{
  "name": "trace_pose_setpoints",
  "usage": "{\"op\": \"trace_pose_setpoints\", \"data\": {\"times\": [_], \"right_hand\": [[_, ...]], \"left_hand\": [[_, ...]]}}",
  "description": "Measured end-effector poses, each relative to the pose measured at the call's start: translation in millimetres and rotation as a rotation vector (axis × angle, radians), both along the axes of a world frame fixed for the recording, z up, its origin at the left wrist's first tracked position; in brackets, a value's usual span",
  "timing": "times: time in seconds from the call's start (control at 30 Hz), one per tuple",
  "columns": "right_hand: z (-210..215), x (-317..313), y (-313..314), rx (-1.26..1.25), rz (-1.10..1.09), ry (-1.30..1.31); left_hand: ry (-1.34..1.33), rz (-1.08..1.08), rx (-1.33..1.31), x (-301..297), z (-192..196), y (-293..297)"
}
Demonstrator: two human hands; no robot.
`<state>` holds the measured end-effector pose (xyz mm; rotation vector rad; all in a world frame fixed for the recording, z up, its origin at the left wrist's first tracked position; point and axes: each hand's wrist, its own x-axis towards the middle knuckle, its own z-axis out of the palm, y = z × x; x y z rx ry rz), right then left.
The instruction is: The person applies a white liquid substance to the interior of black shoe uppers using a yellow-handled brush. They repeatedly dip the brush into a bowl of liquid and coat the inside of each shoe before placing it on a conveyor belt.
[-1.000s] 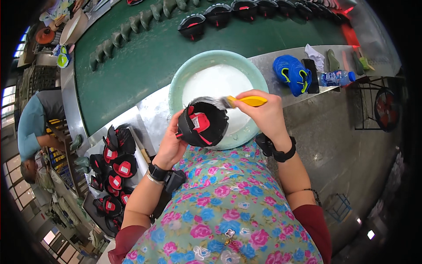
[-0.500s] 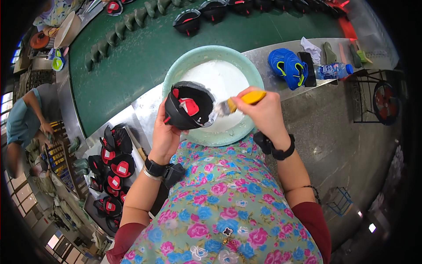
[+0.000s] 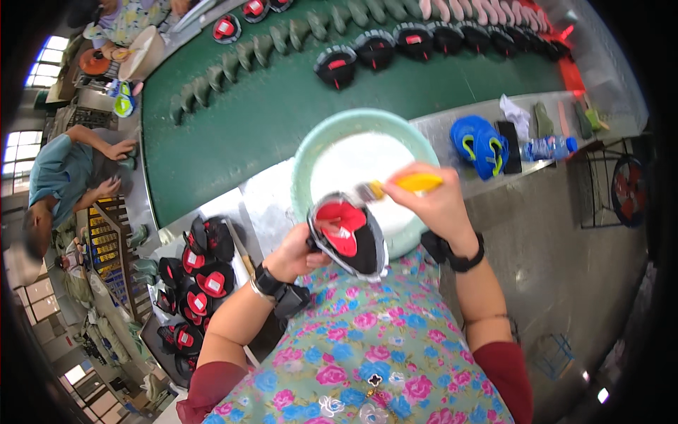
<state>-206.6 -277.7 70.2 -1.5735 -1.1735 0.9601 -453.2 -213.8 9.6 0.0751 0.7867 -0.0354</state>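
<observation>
My left hand point(image 3: 291, 256) grips a black shoe upper point(image 3: 369, 249) by its left side. The upper's opening faces up, showing a red lining and a whitish wet-looking rim. In my right hand point(image 3: 436, 205) is a flat paintbrush point(image 3: 424, 183) with a yellow handle. Its pale bristles are at or very near the upper's far edge; whether they touch is hard to tell. Beneath both hands stands a pale green basin point(image 3: 305, 169) containing white liquid point(image 3: 361, 164). The upper hangs over the basin's near left rim, in front of my flowered apron.
A green conveyor belt point(image 3: 233, 152) carries rows of black uppers point(image 3: 374, 49) and green shoe lasts point(image 3: 229, 67). A blue shoe point(image 3: 479, 148), dark phone and bottle point(image 3: 547, 148) lie on the right ledge. More uppers point(image 3: 212, 281) crowd the left tray. Co-workers are at the left.
The upper has turned so its red inside faces up, and it has come nearer my body. The brush has moved to its far edge. The whole view has shifted.
</observation>
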Motion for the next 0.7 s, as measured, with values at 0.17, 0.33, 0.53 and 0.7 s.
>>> {"op": "trace_pose_setpoints", "data": {"times": [0.17, 0.33, 0.53, 0.7], "right_hand": [[-6, 14, -24, -0.192, -0.214, 0.095], [-11, 33, -19, -0.185, -0.376, 0.191], [-19, 32, -7, -0.289, -0.440, 0.224], [-15, 32, 5, -0.307, -0.458, 0.211]], "left_hand": [[0.257, 0.338, 0.429, -15, -6, 59], [0.266, 0.521, 0.944, -5, -74, 201], [0.257, 0.716, 0.869, 74, -165, 284], [0.192, 0.287, 0.563, 29, -144, 245]]}}
